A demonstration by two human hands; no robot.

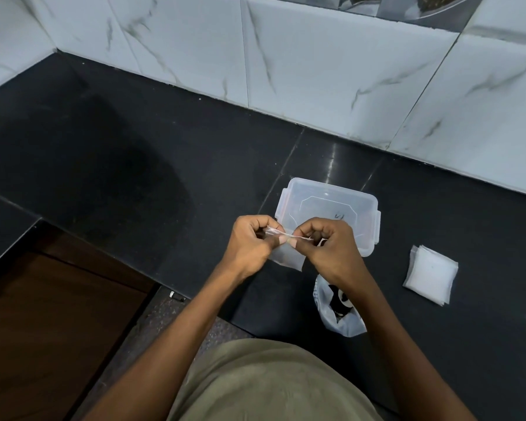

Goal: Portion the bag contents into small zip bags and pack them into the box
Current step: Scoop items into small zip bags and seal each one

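A small clear zip bag (pixel 287 259) hangs between my two hands, just in front of the clear plastic box (pixel 328 189). My left hand (pixel 251 244) pinches the left end of its top strip, and my right hand (pixel 331 249) pinches the right end. The box stands open on the black counter, and it looks empty. Below my right wrist an open plastic bag (pixel 342 317) with dark contents lies on the counter. A stack of several empty zip bags (pixel 431 276) rests to the right of the box.
The black stone counter (pixel 134 165) runs back to a white marble-tiled wall (pixel 316 71). On the left the counter edge drops to a brown wooden surface (pixel 43 329). A metal object (pixel 431 7) shows at the top right.
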